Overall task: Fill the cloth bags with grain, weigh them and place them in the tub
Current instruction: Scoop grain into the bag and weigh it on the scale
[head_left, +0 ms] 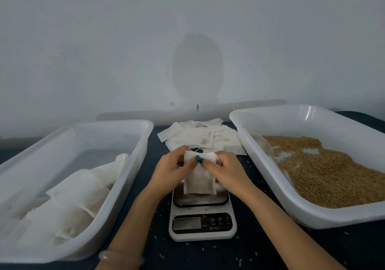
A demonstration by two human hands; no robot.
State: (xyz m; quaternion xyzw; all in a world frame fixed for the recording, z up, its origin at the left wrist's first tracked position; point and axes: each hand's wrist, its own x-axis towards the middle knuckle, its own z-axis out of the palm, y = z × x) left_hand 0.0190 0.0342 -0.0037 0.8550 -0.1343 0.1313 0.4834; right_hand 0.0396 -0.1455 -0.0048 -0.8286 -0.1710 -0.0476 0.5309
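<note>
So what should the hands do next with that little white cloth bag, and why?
Probably pull the mouth of the small white cloth bag open and carry it to the white plastic tub of brown grain. Both the left hand and right hand pinch its top over the white digital scale, and it looks flat, likely unfilled.

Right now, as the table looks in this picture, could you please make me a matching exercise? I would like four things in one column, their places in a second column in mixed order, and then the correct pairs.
Things
1. held cloth bag
2. grain
3. filled bags
4. pile of empty bags

Places
A. in the left tub
B. on the table behind the scale
C. in the left hand and right hand, above the scale
D. in the right tub

Pairs: 1-C; 2-D; 3-A; 4-B
</note>
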